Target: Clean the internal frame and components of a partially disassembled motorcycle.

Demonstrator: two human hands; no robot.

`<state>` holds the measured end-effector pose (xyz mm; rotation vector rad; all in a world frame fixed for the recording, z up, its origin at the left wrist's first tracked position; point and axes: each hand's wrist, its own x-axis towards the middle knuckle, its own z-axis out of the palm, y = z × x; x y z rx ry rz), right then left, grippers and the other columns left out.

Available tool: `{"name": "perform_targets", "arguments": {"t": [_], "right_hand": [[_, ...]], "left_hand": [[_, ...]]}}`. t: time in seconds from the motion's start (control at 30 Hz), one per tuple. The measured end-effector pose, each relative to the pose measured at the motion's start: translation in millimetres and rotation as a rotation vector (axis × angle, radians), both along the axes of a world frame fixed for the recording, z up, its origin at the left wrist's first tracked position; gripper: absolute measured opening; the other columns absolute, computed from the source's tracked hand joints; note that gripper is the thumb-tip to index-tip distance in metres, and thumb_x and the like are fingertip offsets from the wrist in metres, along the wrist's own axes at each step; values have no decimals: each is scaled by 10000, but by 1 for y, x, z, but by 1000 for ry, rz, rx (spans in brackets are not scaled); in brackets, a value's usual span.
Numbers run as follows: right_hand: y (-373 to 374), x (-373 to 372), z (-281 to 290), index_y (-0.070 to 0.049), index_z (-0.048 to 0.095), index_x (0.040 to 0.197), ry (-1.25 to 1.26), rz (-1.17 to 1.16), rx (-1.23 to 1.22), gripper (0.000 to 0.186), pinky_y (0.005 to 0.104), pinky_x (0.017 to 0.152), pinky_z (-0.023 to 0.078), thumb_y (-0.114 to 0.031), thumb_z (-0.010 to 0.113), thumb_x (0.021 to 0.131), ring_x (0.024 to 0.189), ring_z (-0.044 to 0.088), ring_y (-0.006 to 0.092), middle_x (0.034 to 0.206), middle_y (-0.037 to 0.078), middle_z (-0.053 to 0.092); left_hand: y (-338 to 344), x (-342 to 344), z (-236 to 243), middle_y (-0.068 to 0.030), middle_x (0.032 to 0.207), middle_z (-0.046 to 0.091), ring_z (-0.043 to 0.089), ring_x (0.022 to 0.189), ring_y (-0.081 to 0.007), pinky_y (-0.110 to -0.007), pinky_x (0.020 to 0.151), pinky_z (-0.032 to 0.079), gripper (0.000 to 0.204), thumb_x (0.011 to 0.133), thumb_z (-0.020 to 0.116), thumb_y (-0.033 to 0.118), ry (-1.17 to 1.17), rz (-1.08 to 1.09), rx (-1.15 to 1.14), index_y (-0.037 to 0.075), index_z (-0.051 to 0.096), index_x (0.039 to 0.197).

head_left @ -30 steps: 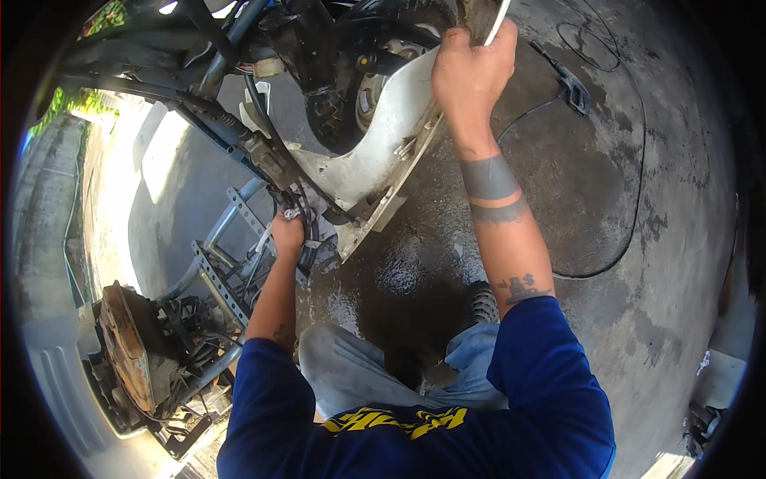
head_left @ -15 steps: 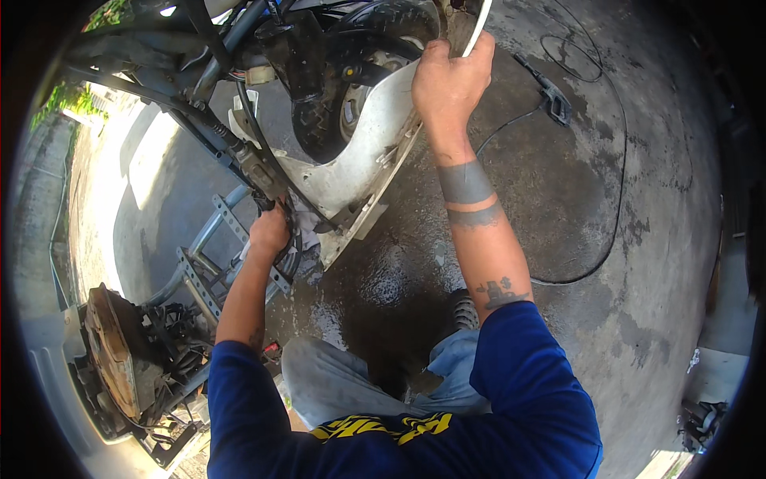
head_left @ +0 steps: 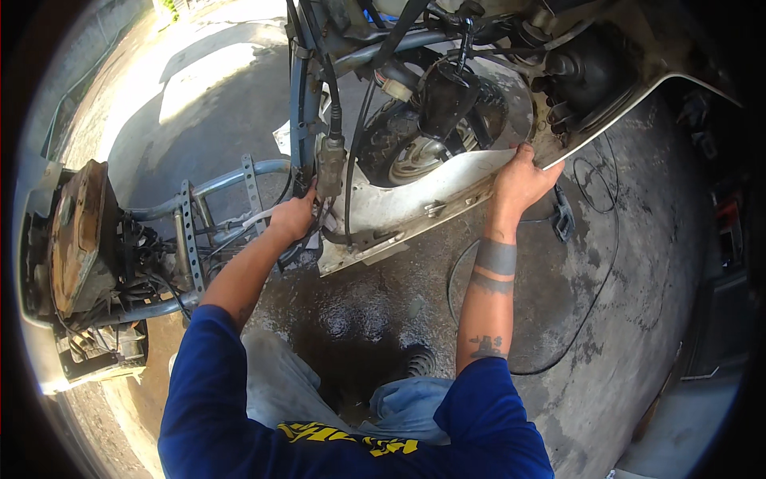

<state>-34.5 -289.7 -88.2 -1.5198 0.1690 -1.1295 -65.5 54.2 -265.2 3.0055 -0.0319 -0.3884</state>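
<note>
A partly stripped scooter stretches across the view, its white leg shield panel point(head_left: 415, 201) scuffed and dirty along the edge. My right hand point(head_left: 523, 182) is closed on the panel's near edge, the thumb on top. On the left, my left hand point(head_left: 294, 215) is closed at the lower end of the blue-grey frame tube point(head_left: 302, 132); its fingers are partly hidden among the cables. Next to it hangs a grey cylindrical part point(head_left: 330, 165) with a black cable. Beyond the panel are a front wheel point(head_left: 423, 156) and a black plastic housing point(head_left: 448, 100).
Bare frame rails point(head_left: 187, 239) run left to a rusty, boxy part point(head_left: 80, 239). On the wet concrete at right lie a spray gun point(head_left: 563, 215) and its black hose point(head_left: 586, 319). My knees point(head_left: 279, 375) are bent close to the scooter.
My view has swung, so the scooter and both hands sit differently in the picture, with more of the panel's right end showing. Both hands keep their grips.
</note>
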Motion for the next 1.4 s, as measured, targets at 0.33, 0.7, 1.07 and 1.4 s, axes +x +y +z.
{"name": "perform_targets", "arguments": {"t": [0.33,0.7,1.07,1.4], "right_hand": [[4,-6,9,88,500,1237,-47,59,55,389,343,888,493,56,570,855,976,618,229,1147,171,608],[1,0,-1,44,540,1149,-18,-75,-16,358,391,908,476,-18,649,814,966,642,315,1057,204,646],[9,-11,16,53,566,1126,-50,-91,-4,340,374,915,462,-27,658,809,962,625,290,1046,186,637],[22,-25,29,38,357,1278,-503,-421,-555,557,458,1045,381,-42,644,807,1323,305,383,1359,275,300]], "left_hand": [[-13,2,22,-218,1086,712,699,1027,-365,-459,846,577,258,854,600,59,37,-7,-5,15,671,1097],[37,48,-84,-248,1038,696,659,1014,-426,-456,859,530,321,699,592,25,111,-436,-27,46,714,995],[28,37,-82,-266,1142,652,642,1046,-426,-461,892,515,391,897,608,192,45,-163,-220,89,590,1273],[10,6,-35,-264,1044,683,651,994,-446,-510,894,518,340,885,594,182,-31,-36,-187,94,639,1211]]}}
